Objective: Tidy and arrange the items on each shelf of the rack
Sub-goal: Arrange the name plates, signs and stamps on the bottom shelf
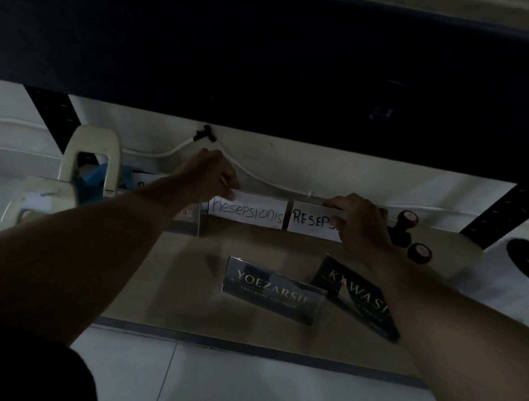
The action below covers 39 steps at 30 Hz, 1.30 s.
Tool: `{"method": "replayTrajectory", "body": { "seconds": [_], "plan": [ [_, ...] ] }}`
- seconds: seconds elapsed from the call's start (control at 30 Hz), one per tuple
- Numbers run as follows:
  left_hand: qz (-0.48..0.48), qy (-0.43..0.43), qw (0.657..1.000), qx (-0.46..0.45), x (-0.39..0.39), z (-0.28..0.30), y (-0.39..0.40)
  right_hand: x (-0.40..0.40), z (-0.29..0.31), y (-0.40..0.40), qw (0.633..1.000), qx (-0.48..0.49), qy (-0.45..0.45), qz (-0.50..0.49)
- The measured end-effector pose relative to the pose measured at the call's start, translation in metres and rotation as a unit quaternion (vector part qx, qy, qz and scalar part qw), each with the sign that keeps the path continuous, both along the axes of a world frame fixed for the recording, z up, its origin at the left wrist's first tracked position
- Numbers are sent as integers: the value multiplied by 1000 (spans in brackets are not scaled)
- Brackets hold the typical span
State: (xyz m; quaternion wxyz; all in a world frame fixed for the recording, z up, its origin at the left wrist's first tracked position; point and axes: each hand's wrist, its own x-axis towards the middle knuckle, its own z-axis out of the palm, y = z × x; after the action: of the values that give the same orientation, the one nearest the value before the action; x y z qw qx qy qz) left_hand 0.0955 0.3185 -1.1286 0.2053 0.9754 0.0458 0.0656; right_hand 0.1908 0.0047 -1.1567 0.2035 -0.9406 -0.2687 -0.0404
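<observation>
Reaching under the dark upper shelf (270,55) of the rack, both hands work at the back of the lower shelf (245,321). The left hand (209,175) pinches the top left corner of the left card (247,211), a white card lettered "Resepsionis", its fingers curled on the card edge. The right hand (359,225) grips the right card (311,221), a white card lettered "RESEPS…", with fingers curled over its top edge and covering its right part. The two cards stand side by side, nearly touching, against the back wall. Nearer the front edge of the lower shelf, a dark nameplate (272,290) reading "YOEZARSIF" stands just beside a second dark nameplate (357,299) reading "KAWAS…", which lies tilted. Two red-topped stamps (408,219) sit at the right, and a cream hole punch (91,161) stands at the left.
</observation>
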Motion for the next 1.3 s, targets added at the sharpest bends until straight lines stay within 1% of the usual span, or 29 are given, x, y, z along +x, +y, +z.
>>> {"method": "replayTrajectory", "body": {
  "seconds": [0.33,0.9,1.03,1.3],
  "plan": [
    [-10,-29,999,-17,-4,-1,5,0,2,4,1000,1,-6,25],
    [-15,-56,998,-20,-4,-11,12,2,3,16,999,-15,-29,24],
    [-5,-62,998,-21,-5,-12,14,1,4,17,999,-29,-32,20],
    [16,-64,998,-20,-6,-12,12,5,2,18,999,-23,-33,28]
  ]
}}
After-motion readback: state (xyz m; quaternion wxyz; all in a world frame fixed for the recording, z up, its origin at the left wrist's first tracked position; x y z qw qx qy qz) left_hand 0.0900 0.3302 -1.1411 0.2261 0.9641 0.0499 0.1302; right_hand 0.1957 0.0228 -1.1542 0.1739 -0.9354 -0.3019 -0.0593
